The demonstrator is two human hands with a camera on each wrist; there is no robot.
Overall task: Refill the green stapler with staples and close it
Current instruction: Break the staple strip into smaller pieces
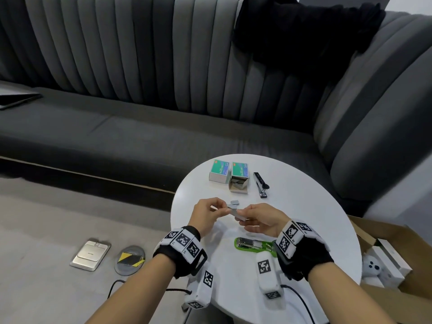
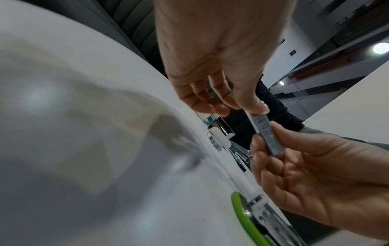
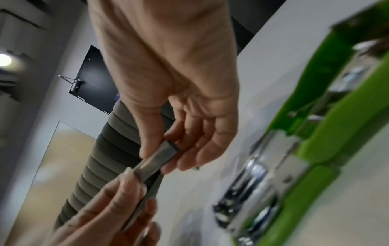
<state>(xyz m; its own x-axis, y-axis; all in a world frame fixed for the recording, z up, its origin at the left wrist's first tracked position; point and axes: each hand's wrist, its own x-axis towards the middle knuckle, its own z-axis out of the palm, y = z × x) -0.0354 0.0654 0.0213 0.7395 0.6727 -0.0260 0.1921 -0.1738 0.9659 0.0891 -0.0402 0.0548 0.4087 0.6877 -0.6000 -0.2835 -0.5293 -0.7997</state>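
Observation:
The green stapler (image 1: 252, 245) lies swung open on the white round table (image 1: 315, 206), its metal staple channel bare, just in front of my right wrist. Above the table's middle I hold a grey strip of staples (image 1: 237, 212) between both hands. My left hand (image 1: 221, 206) pinches its far end with thumb and fingertips, and my right hand (image 1: 244, 217) pinches the near end. The left wrist view shows the strip (image 2: 266, 133) between the two thumbs, above the stapler (image 2: 246, 216). In the right wrist view the strip (image 3: 155, 158) is left of the stapler (image 3: 315, 149).
Two green-topped staple boxes (image 1: 218, 170) (image 1: 239, 177) stand at the table's far side, the right one open. A black stapler (image 1: 260, 184) lies beside them. A grey sofa (image 1: 163, 113) runs behind, and a cardboard box (image 1: 385, 253) sits on the floor at the right.

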